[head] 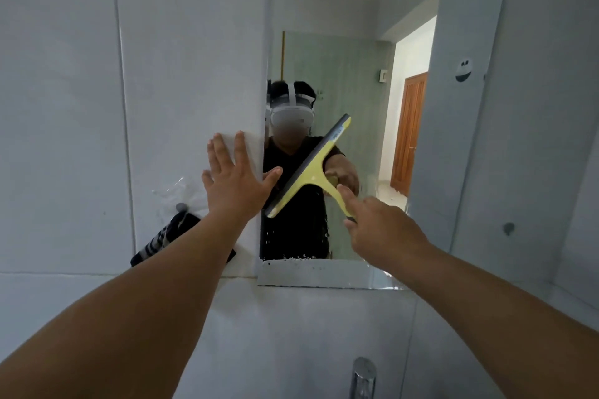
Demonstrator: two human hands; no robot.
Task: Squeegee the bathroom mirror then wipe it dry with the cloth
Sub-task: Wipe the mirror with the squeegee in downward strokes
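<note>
Right hand (379,223) grips a yellow squeegee (311,172), blade tilted against the mirror (356,74), lower left. Left hand (236,178) spread flat on tile beside mirror. Striped cloth (168,236) hangs left of mirror. Best w/ firm, even, overlapping strokes.

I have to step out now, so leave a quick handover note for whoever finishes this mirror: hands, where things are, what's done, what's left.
Left hand: open, flat on the wall tile at the mirror's left edge, holding nothing.
Right hand: gripping the handle of the yellow squeegee, blade tilted against the lower glass.
Cloth: dark striped one hanging on a wall hook left of the mirror, untouched.
Done: squeegeeing is under way.
Left: droplets show along the lower left and bottom edge; finish those strokes, then wipe the glass dry with the cloth.
</note>
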